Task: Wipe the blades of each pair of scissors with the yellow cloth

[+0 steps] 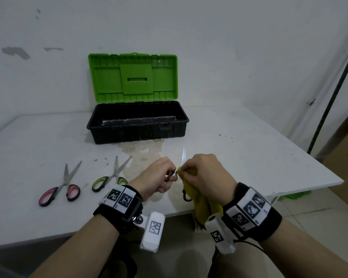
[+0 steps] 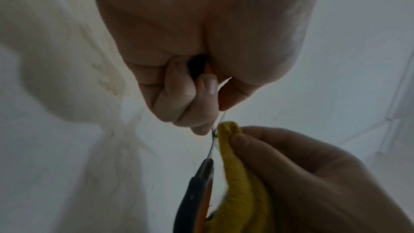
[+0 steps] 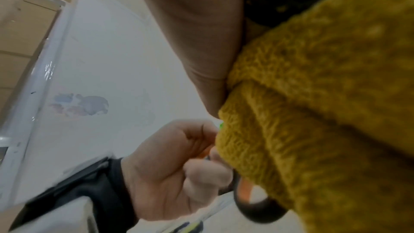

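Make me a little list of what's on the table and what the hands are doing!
left hand: holds orange-handled scissors
right hand: pinches yellow cloth against the blade
pink-handled scissors: lying on table, blades apart
green-handled scissors: lying beside them, blades apart
toolbox: black, green lid up

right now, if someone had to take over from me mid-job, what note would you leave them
Left hand: grips the orange-and-black scissors by one handle, blades open, held above the table.
Right hand: pinches the yellow cloth against a blade near the pivot; the rest of the cloth hangs down.
On the table, left: red-handled scissors and green-handled scissors, both lying open.
Toolbox open at the back.
Done: the wipe on the held pair is under way.
Left: finish this pair. Whether the other two are already wiped cannot be told.
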The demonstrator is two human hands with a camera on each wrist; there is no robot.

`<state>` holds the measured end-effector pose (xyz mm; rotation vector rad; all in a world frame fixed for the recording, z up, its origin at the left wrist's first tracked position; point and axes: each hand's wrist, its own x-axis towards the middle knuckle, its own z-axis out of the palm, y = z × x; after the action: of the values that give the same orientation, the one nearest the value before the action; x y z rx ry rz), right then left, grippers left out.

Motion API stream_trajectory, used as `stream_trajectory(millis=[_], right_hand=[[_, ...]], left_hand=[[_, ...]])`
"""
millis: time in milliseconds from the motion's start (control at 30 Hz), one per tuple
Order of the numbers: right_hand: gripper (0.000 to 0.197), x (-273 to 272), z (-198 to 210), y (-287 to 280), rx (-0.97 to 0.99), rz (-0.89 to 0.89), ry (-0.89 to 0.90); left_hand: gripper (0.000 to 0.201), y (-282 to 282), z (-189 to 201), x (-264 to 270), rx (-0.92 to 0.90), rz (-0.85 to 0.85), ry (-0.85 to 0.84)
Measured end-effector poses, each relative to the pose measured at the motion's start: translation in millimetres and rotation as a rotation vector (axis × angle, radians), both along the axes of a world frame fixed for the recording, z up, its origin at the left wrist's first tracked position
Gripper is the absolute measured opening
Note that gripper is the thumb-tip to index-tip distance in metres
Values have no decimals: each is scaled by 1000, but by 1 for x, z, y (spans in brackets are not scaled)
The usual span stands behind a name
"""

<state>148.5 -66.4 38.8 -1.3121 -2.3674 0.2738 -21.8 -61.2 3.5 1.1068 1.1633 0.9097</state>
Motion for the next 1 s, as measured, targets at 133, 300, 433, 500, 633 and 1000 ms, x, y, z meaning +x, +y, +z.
stream_trajectory(millis=[133,300,433,500,633,1000], right_hand=[[19,-11,-10,-7,-47,28,-18],[13,12,3,0,-55,-9,100],[12,19,8,5,-22,3,84],[13,17,7,8,2,32,81],[17,8,-2,15,17,48,54],[16,13,-9,14,32,66,79]], left_hand=[[11,-1,-2,2,23,1,70],[20,0,-2,-5,-26,34,24],[22,5,-4,-5,93,54,169],[21,6,-5,-4,102,53,179],[22,7,-1,-1,123,56,195],[22,5,-6,-3,176,17,269]])
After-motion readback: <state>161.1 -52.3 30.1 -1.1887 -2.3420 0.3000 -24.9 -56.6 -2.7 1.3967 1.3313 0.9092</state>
